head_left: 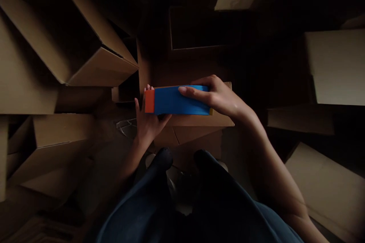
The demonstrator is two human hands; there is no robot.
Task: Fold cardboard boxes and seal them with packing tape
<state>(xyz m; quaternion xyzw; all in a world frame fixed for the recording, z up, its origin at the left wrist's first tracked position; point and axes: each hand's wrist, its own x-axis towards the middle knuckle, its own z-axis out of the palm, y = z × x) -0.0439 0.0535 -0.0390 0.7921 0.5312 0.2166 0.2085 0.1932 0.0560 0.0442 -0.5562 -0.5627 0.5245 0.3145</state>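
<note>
A long blue box with an orange end [173, 100] is held level in front of me, over a cardboard carton [199, 121] on the floor. My left hand [148, 121] cups the box's orange end from below, fingers curled up around it. My right hand [218, 97] grips the other end from above, with the index finger stretched along the blue face. My knees in dark trousers [182, 182] show below the box.
Dim room crowded with cardboard boxes: open cartons stacked at left [94, 60], flat-sided boxes at right [338, 66] and lower right [327, 186], an open carton ahead [196, 30]. A clear plastic piece [125, 126] lies on the floor by my left hand.
</note>
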